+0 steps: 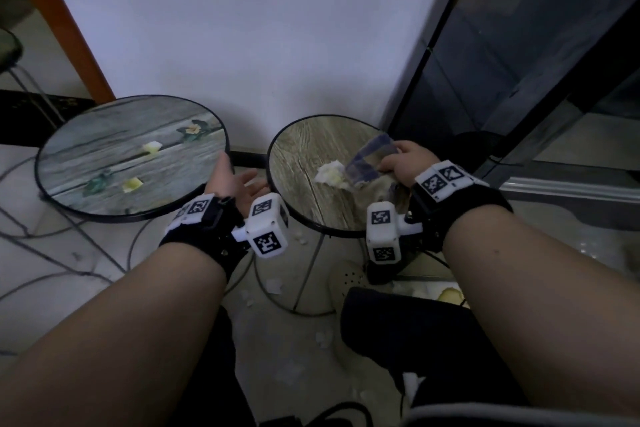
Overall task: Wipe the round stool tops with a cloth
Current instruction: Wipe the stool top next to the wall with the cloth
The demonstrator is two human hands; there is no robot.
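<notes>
Two round stools stand side by side against the wall. The left stool top point(104, 163) has a grey wood print and carries two yellowish scraps point(151, 147). The right stool top point(304, 149) is brown wood grain with a heap of white and yellow crumbs point(330, 175) near its middle. My right hand point(403, 163) grips a blue-edged cloth point(369, 159) on the right stool, just right of the heap. My left hand point(235, 182) hovers palm-up with relaxed fingers in the gap between the two stools, holding nothing.
White wall point(242, 28) behind the stools. A dark glass cabinet point(502, 62) stands at the right, an orange wooden post point(59, 21) at the left. Cables point(41, 236) and paper scraps point(273, 286) litter the floor under the stools. My knees are below.
</notes>
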